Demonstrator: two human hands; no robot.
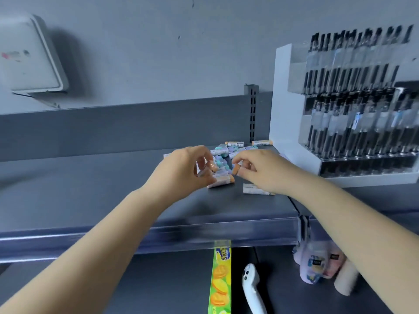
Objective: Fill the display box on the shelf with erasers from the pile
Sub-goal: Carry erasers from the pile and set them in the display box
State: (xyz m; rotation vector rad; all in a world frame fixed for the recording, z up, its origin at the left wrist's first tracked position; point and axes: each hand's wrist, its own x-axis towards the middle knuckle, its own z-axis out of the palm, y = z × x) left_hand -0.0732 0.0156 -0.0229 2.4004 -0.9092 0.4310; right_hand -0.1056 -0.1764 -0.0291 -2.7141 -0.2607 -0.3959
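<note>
Left hand [181, 168] has its fingers curled round a small stack of sleeve-wrapped rectangular erasers [218, 180], orange ends showing. Right hand [260, 169] pinches one orange-tipped eraser [235, 169] between thumb and fingertips — the two hands nearly meet. Both hover over the loose pile of pastel block erasers [229, 150] on the matte dark-grey metal shelf [90, 189]. One white-sleeved eraser [251, 189] lies flat under the right wrist. White stepped pen rack [292, 123] stands just right — glossy black pens, blurred.

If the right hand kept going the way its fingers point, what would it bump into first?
Probably the pile of erasers. The right hand points left and a bit forward, pinching an eraser; the left hand sits close beyond. Depth is unclear.
</note>
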